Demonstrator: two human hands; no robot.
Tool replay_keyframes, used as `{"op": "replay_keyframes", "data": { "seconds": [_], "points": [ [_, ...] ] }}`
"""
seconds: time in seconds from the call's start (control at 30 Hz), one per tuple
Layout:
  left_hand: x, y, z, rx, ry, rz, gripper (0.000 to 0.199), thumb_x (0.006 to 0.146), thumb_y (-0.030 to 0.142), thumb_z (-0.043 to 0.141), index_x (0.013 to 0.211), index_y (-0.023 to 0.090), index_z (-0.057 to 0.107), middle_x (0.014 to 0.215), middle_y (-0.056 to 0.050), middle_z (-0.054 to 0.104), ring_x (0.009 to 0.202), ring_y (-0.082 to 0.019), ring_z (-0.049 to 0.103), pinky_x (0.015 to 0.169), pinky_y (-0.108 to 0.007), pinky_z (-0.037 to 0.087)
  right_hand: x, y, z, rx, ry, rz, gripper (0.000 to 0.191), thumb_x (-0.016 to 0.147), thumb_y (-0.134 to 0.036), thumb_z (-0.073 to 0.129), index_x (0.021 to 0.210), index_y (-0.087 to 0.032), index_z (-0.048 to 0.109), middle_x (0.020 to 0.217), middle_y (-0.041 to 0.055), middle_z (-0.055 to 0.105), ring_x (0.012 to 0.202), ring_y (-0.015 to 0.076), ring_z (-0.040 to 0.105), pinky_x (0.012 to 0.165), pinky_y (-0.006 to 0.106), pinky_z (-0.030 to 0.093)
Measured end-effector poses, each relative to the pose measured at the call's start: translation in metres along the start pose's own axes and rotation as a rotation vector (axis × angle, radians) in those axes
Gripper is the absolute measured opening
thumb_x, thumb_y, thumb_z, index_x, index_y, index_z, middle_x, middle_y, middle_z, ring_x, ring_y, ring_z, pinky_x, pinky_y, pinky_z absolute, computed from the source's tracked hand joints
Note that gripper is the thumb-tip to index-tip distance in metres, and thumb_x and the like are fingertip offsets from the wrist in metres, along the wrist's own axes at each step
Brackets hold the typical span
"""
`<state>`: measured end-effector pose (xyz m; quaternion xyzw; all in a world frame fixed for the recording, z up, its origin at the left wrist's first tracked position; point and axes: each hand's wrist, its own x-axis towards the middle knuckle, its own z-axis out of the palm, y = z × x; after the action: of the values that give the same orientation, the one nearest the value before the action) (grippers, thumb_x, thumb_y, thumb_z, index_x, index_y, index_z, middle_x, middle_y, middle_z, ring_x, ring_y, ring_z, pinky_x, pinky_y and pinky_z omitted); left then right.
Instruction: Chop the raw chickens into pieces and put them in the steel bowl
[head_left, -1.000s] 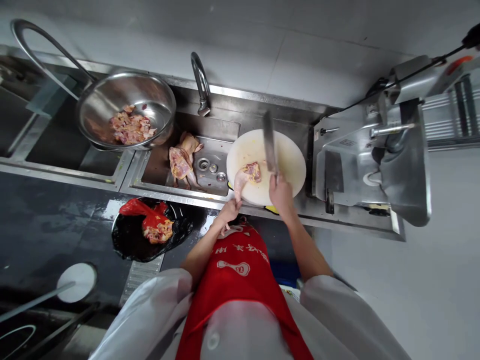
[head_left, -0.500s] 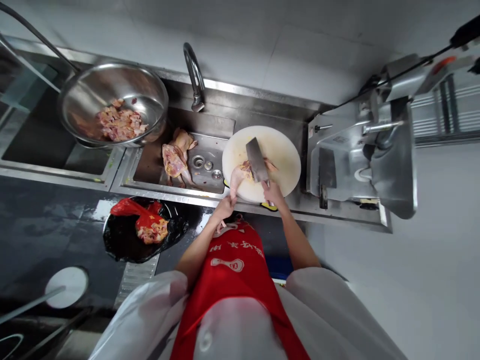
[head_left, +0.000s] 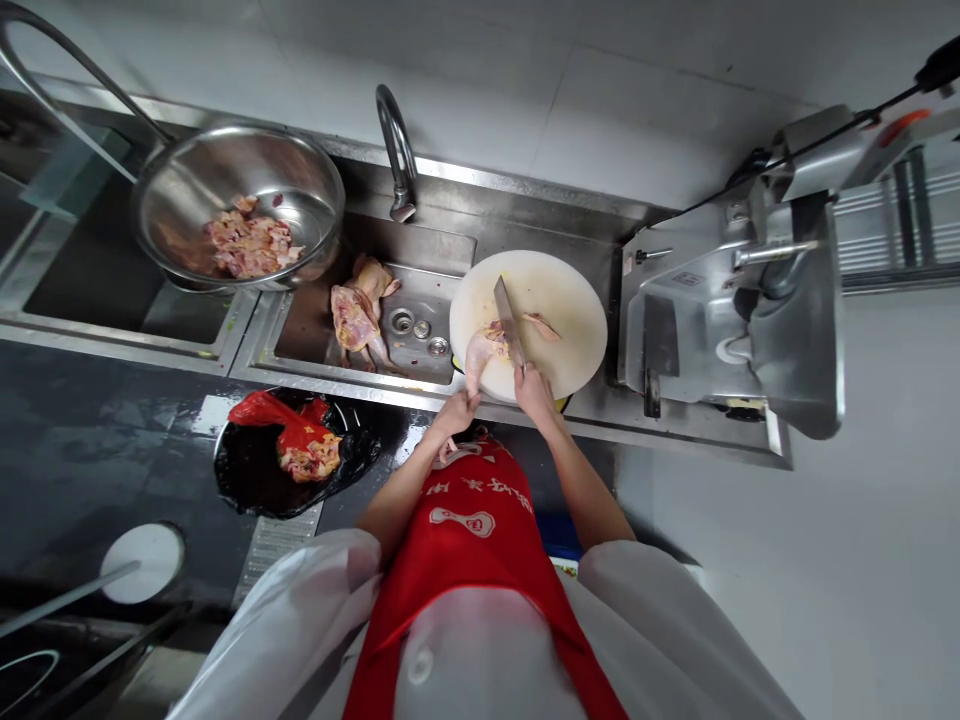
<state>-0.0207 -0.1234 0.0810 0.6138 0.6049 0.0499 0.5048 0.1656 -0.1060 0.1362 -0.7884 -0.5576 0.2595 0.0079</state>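
L hand (head_left: pixel 456 412) gripping the chicken leg (head_left: pixel 477 358), R hand (head_left: pixel 534 392) tight round the cleaver (head_left: pixel 508 314), blade at the leg's meaty end; small meat pc (head_left: pixel 541 326) nearby, same wht board (head_left: pixel 579 295)!

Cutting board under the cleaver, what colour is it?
The cutting board is off-white, slightly yellowish toward the middle; best seen in the head view.
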Motion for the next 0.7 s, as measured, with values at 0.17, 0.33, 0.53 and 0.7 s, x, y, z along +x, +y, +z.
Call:
{"op": "replay_keyframes", "data": {
  "seconds": [0.17,0.33,0.53,0.7],
  "points": [
    [0.001,-0.002,0.002,0.054,-0.018,0.005,0.044,0.1,0.046,0.041,0.111,0.009,0.063,0.112,-0.021,0.07,0.107,-0.029,0.066,0.091,-0.035,0.049,-0.007,-0.024,-0.083,0.132,0.498,-0.156,0.053,0.105,-0.049,0.021,0.116,-0.011,0.056,0.091,0.0167,0.068,0.085,0.0274,0.069,0.076,0.036,0.048],
    [0.003,-0.001,0.003,0.042,-0.031,0.005,0.045,0.1,0.046,0.04,0.111,0.009,0.062,0.11,-0.02,0.07,0.104,-0.029,0.067,0.088,-0.035,0.05,-0.011,-0.034,-0.053,0.247,0.49,-0.047,0.053,0.105,-0.039,0.017,0.12,-0.004,0.055,0.092,0.0197,0.069,0.088,0.0257,0.069,0.075,0.033,0.048],
    [0.001,-0.002,-0.004,0.03,-0.026,-0.006,0.045,0.1,0.046,0.039,0.11,0.008,0.063,0.108,-0.02,0.071,0.102,-0.027,0.067,0.088,-0.034,0.05,0.021,0.021,0.018,0.14,-0.091,0.018,0.04,0.101,-0.038,0.036,0.103,-0.01,0.065,0.077,0.0114,0.07,0.064,0.0189,0.065,0.065,0.026,0.046],
    [0.002,-0.007,-0.01,0.002,-0.028,-0.009,0.043,0.099,0.046,0.042,0.111,0.009,0.063,0.11,-0.02,0.071,0.106,-0.029,0.066,0.092,-0.035,0.049,0.041,0.042,-0.022,0.253,-0.024,0.051,0.039,0.101,-0.04,0.034,0.1,-0.013,0.063,0.067,0.0051,0.064,0.053,0.0171,0.059,0.061,0.027,0.046]
  ]
}}
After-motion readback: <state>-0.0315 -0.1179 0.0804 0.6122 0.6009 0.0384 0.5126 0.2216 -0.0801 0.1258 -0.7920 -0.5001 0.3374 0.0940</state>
